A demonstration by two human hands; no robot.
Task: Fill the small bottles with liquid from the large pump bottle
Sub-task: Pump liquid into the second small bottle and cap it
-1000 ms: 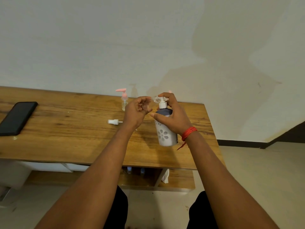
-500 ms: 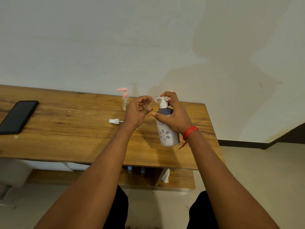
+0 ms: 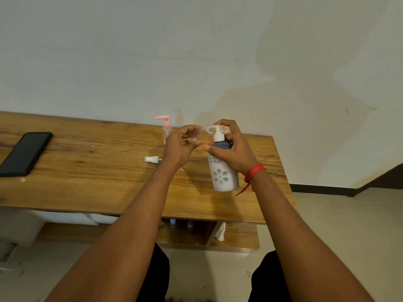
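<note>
Mid-fill, by my reading. L hand (image 3: 183, 144) pinched small clear bottle (image 3: 193, 139) at the spout. R hand (image 3: 231, 149) wrapped large pump bottle (image 3: 222, 175) on table (image 3: 87, 171), forefinger on pump head. Fill level: cd not tell. Pink-top bottle (image 3: 166, 129) looked clear, prob. unfilled. Count: 2 small bottles, 1 large, 1 loose white pump cap (image 3: 152, 159), 1 phone (image 3: 25, 153).

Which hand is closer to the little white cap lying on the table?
Left. The left hand is just right of the white cap; the right hand is farther right, gripping the large pump bottle.
</note>
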